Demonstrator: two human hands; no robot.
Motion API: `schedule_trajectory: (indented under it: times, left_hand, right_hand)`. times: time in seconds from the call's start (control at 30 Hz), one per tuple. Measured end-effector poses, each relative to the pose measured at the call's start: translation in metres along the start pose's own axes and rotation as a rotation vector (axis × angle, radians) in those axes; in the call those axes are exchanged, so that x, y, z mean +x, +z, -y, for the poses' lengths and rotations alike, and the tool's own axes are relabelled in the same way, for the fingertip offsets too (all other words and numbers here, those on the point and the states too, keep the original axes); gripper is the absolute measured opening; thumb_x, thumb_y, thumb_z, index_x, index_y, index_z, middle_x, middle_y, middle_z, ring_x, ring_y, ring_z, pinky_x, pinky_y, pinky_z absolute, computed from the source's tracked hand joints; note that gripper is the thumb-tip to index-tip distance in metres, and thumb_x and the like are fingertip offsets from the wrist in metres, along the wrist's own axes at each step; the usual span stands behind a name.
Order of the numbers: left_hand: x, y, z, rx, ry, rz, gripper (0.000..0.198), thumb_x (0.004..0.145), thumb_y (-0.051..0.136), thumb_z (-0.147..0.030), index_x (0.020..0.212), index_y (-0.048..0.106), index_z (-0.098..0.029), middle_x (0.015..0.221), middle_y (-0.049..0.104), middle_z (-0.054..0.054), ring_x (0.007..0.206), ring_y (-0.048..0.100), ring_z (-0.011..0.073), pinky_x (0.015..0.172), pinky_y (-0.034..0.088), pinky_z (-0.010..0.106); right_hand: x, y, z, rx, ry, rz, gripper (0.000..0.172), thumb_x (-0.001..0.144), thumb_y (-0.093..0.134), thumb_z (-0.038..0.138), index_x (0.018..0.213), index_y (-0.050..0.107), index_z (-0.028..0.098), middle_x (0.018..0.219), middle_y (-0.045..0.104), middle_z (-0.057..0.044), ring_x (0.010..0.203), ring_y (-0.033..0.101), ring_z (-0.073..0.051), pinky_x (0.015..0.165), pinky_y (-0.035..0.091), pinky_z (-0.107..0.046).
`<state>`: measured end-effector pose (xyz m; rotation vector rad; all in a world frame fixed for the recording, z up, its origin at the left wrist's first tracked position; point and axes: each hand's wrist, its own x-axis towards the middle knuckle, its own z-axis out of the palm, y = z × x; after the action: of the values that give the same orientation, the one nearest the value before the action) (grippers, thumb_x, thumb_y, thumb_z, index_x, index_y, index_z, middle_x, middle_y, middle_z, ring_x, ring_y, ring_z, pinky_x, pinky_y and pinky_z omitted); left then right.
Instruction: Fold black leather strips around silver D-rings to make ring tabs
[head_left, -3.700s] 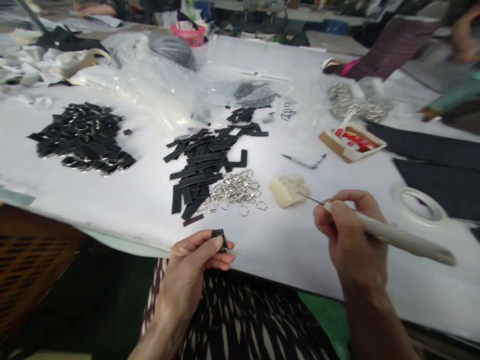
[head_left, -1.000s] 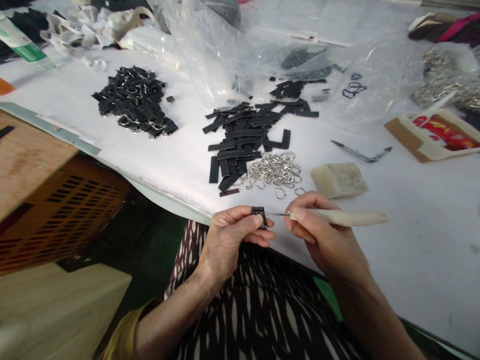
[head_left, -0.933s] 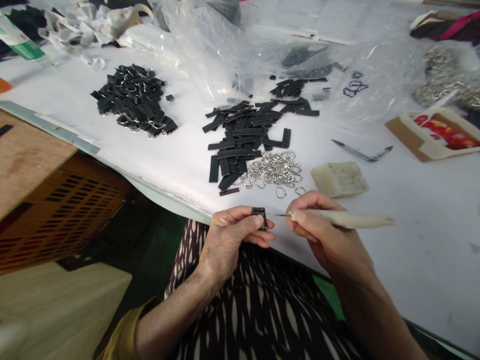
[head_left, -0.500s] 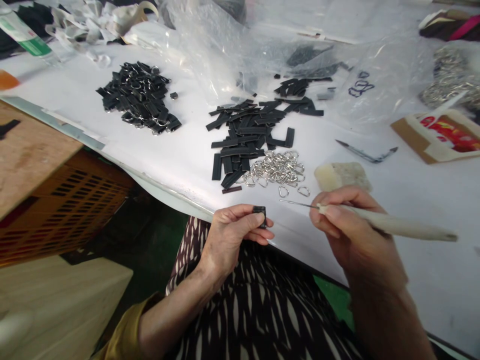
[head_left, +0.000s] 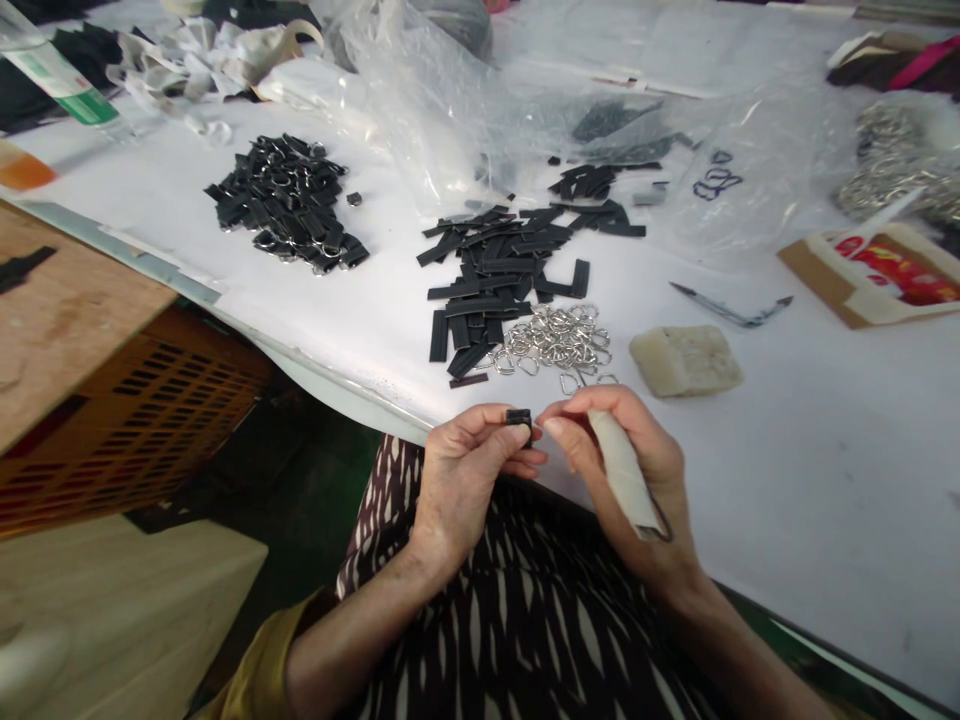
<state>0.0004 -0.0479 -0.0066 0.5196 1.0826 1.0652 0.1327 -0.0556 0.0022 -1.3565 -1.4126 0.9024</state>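
Observation:
Between the thumb and fingers of my left hand is a small folded black strap piece, pinched upright above the table's front edge. My right hand grips an awl by its pale wrapped handle, which slants across the palm. The awl's thin metal tip points away toward the D-rings and is mostly hidden by the fingers. My right thumb and forefinger come together just right of the strap piece; I cannot tell whether they hold anything. Just beyond are loose silver D-rings and a heap of flat black straps.
Black straps with rings on them are piled at the left. A yellowish block, metal thread snips and an open carton lie to the right. Clear plastic bags spread behind. A crate stands at lower left.
My right hand has moved left to beside the strap piece, and the awl has swung from lying sideways to pointing away from me. The left hand has barely moved.

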Motion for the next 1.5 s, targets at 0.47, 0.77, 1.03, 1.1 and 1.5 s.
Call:
schedule_trajectory:
  times: [0.47,0.77,1.03,1.1,1.5]
  left_hand:
    - [0.002,0.000,0.002,-0.056,-0.001,0.020,0.013,0.072,0.069,-0.016,0.078,0.057,-0.015,0.070,0.069,0.000,0.058,0.066,0.0141,0.056,0.055,0.022]
    - [0.005,-0.009,0.004,0.000,-0.058,0.039,0.011,0.069,0.070,-0.019,0.072,0.060,-0.016,0.041,0.051,-0.005,0.034,0.039,0.0072,0.034,0.031,0.017]
    - [0.007,-0.007,0.003,-0.019,-0.063,0.040,0.011,0.067,0.071,-0.018,0.069,0.061,-0.015,0.041,0.049,-0.005,0.034,0.037,0.0061,0.036,0.029,0.018]
    - [0.007,-0.008,0.003,-0.018,-0.061,0.044,0.011,0.067,0.071,-0.018,0.069,0.061,-0.015,0.041,0.049,-0.005,0.034,0.037,0.0059,0.036,0.028,0.018]
    - [0.006,-0.009,0.005,0.054,-0.003,0.017,0.013,0.069,0.070,-0.021,0.073,0.059,-0.015,0.041,0.050,-0.006,0.036,0.039,0.0059,0.039,0.031,0.016]
  right_hand:
    - [0.003,0.006,0.001,-0.010,0.005,0.086,0.010,0.086,0.059,0.016,0.090,0.054,0.024,0.089,0.060,-0.001,0.065,0.051,-0.014,0.056,0.042,-0.025]
    - [0.010,0.001,0.001,0.077,0.037,0.149,0.013,0.083,0.058,0.010,0.086,0.053,0.022,0.079,0.055,0.003,0.061,0.047,-0.012,0.058,0.038,-0.024]
    - [0.011,-0.003,0.000,0.202,0.134,0.212,0.015,0.084,0.058,0.009,0.088,0.051,0.022,0.085,0.058,0.002,0.063,0.047,-0.012,0.059,0.039,-0.023]
    - [0.011,-0.003,-0.001,0.214,0.126,0.209,0.015,0.084,0.059,0.010,0.089,0.051,0.022,0.085,0.058,0.002,0.064,0.048,-0.012,0.059,0.039,-0.023]
    - [0.009,0.002,0.000,0.065,0.030,0.152,0.014,0.084,0.057,0.009,0.089,0.052,0.021,0.088,0.058,0.002,0.065,0.050,-0.010,0.061,0.042,-0.022]
